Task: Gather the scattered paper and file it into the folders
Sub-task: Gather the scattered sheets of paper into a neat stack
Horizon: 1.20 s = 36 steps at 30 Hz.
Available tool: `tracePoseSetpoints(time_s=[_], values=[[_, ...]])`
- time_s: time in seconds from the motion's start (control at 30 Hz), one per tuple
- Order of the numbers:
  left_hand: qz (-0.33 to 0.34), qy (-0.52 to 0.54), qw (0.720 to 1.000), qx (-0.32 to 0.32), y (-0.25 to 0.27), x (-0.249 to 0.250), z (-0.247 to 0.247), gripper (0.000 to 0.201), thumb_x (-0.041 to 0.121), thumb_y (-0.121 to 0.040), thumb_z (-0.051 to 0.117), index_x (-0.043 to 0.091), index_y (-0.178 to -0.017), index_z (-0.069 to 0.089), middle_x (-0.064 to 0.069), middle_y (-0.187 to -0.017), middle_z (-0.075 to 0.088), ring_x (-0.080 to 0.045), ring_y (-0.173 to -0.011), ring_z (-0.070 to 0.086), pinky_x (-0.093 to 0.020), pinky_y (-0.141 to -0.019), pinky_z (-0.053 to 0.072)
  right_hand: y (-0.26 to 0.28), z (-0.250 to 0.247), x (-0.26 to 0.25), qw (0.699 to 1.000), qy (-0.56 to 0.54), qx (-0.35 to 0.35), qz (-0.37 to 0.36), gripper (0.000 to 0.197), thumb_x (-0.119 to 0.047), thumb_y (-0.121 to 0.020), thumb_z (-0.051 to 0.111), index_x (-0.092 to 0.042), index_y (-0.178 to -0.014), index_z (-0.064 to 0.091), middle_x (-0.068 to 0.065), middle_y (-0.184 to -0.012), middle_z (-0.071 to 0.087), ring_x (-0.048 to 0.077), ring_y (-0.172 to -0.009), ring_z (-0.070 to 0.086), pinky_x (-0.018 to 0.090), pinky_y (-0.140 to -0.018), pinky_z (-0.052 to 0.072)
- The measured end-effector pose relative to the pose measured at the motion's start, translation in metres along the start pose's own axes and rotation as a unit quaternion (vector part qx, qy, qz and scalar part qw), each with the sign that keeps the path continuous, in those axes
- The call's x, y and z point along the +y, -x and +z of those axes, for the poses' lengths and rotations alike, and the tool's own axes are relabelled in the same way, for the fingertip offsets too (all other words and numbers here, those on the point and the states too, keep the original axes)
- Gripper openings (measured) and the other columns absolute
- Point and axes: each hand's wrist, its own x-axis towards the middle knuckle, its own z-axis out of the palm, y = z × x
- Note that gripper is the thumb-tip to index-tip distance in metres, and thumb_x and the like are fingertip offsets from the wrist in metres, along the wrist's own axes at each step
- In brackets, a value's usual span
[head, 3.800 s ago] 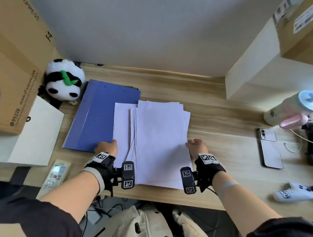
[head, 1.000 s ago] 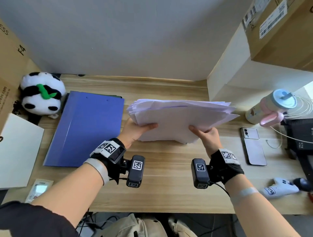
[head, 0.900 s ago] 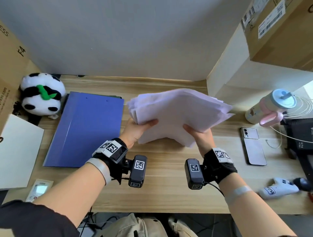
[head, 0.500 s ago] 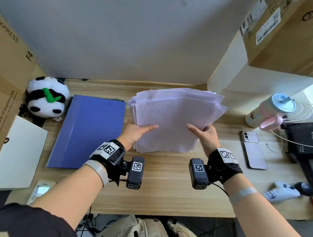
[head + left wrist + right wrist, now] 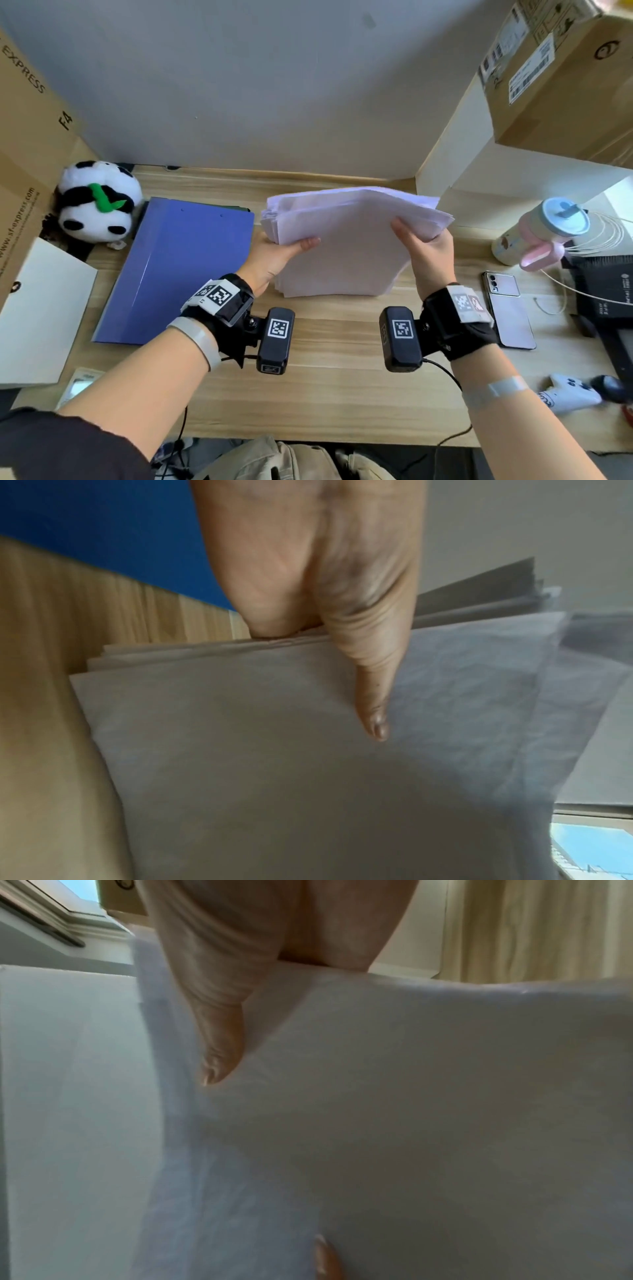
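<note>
A stack of white paper (image 5: 349, 246) stands on its lower edge on the wooden desk (image 5: 329, 370), leaning back. My left hand (image 5: 277, 253) grips its left edge, thumb on the front sheet. My right hand (image 5: 428, 253) grips the right edge the same way. The left wrist view shows the thumb pressed on the paper (image 5: 308, 750), with sheet edges unevenly fanned. The right wrist view shows my thumb on the front of the paper (image 5: 411, 1096). A closed blue folder (image 5: 181, 263) lies flat to the left of the stack.
A panda plush (image 5: 97, 202) sits behind the folder beside a cardboard box (image 5: 24, 144). A white sheet or box (image 5: 37, 311) lies at the left edge. A phone (image 5: 508, 308), a pink-and-blue cup (image 5: 544, 233), cables and a black device crowd the right side.
The sheets lay spread flat on the desk; both hands gathered and lifted them. In the last second the stack tilted from near-flat to upright, bottom edge down on the desk.
</note>
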Motion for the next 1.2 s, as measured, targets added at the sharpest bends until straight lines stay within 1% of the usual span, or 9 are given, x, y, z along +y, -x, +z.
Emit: tracePoseSetpoints(time_s=[0.2,0.3,0.5,0.6,0.73,0.83,0.97,1.07,1.2], values=[[-0.026,-0.027,0.998,-0.051,-0.007,0.006,-0.011,0.033,0.009,-0.071,0.078,0.026,-0.097,0.066,-0.002,-0.108,0.07,-0.016,-0.104,0.064,-0.034,-0.096,0.05,-0.012,-0.004,0.0,1.0,-0.01,-0.001,0.0,0.043,-0.03,-0.063,0.078,-0.021,-0.101,0.06,0.0,-0.097,0.068,0.007,-0.084,0.065,0.016,-0.072,0.051],[-0.051,-0.037,0.997,-0.041,-0.007,-0.006,-0.009,0.05,0.011,-0.066,0.083,0.018,-0.112,0.064,-0.007,-0.117,0.068,-0.02,-0.111,0.063,-0.038,-0.098,0.049,-0.012,0.001,0.014,0.999,0.02,-0.025,0.03,0.052,-0.023,-0.063,0.077,-0.007,-0.11,0.061,0.005,-0.099,0.069,0.01,-0.085,0.066,0.019,-0.074,0.052],[-0.066,-0.034,0.996,-0.046,-0.006,-0.013,-0.011,0.032,0.004,-0.071,0.078,0.022,-0.095,0.067,-0.007,-0.11,0.069,-0.022,-0.11,0.064,-0.035,-0.097,0.049,-0.021,-0.013,0.027,0.993,0.017,-0.07,0.09,0.025,-0.008,-0.072,0.075,-0.017,-0.094,0.065,-0.007,-0.083,0.075,0.005,-0.077,0.068,0.026,-0.076,0.052],[-0.07,-0.023,0.997,-0.01,-0.006,-0.022,-0.006,0.037,0.004,-0.072,0.077,0.016,-0.105,0.065,-0.01,-0.113,0.067,-0.023,-0.112,0.061,-0.034,-0.099,0.047,-0.017,-0.006,0.033,0.989,0.048,-0.091,0.104,0.027,-0.01,-0.065,0.079,-0.017,-0.089,0.068,0.007,-0.096,0.071,0.018,-0.089,0.065,0.037,-0.087,0.051],[-0.038,-0.008,0.999,-0.01,-0.007,-0.021,-0.009,0.057,0.013,-0.067,0.082,0.012,-0.119,0.059,-0.008,-0.118,0.066,-0.021,-0.112,0.062,-0.033,-0.095,0.049,-0.016,-0.007,0.026,0.993,0.017,-0.073,0.091,0.019,0.0,-0.074,0.073,-0.018,-0.081,0.069,-0.003,-0.082,0.072,0.01,-0.077,0.065,0.024,-0.077,0.054],[-0.039,-0.044,0.998,-0.031,-0.008,-0.015,-0.016,0.04,0.006,-0.07,0.08,0.02,-0.104,0.065,-0.004,-0.107,0.069,-0.021,-0.106,0.064,-0.032,-0.092,0.051,-0.015,-0.021,0.035,0.986,0.035,-0.121,0.107,0.024,0.001,-0.074,0.071,-0.019,-0.085,0.068,-0.013,-0.075,0.075,0.0,-0.073,0.068,0.016,-0.072,0.053],[-0.037,-0.059,0.997,-0.045,-0.01,-0.011,-0.012,0.042,0.0,-0.071,0.078,0.014,-0.109,0.065,-0.009,-0.11,0.068,-0.018,-0.1,0.065,-0.027,-0.083,0.054,-0.013,-0.023,0.048,0.974,0.054,-0.154,0.156,0.037,-0.024,-0.055,0.081,-0.019,-0.09,0.07,-0.008,-0.088,0.074,0.007,-0.085,0.068,0.024,-0.081,0.05],[-0.046,-0.058,0.997,-0.021,-0.013,-0.009,-0.008,0.048,0.005,-0.07,0.08,0.014,-0.114,0.062,-0.011,-0.118,0.066,-0.022,-0.11,0.062,-0.032,-0.092,0.05,-0.016,-0.018,0.045,0.979,0.026,-0.141,0.148,0.045,-0.028,-0.046,0.089,-0.02,-0.087,0.073,-0.006,-0.089,0.075,0.009,-0.085,0.069,0.024,-0.082,0.055],[-0.039,-0.053,0.997,-0.032,-0.013,-0.006,-0.012,0.053,0.003,-0.069,0.08,0.011,-0.118,0.061,-0.009,-0.118,0.067,-0.02,-0.109,0.062,-0.03,-0.091,0.05,-0.014,-0.019,0.039,0.981,0.025,-0.144,0.13,0.025,-0.009,-0.066,0.075,-0.02,-0.088,0.071,-0.012,-0.08,0.076,0.002,-0.078,0.069,0.018,-0.076,0.055]])
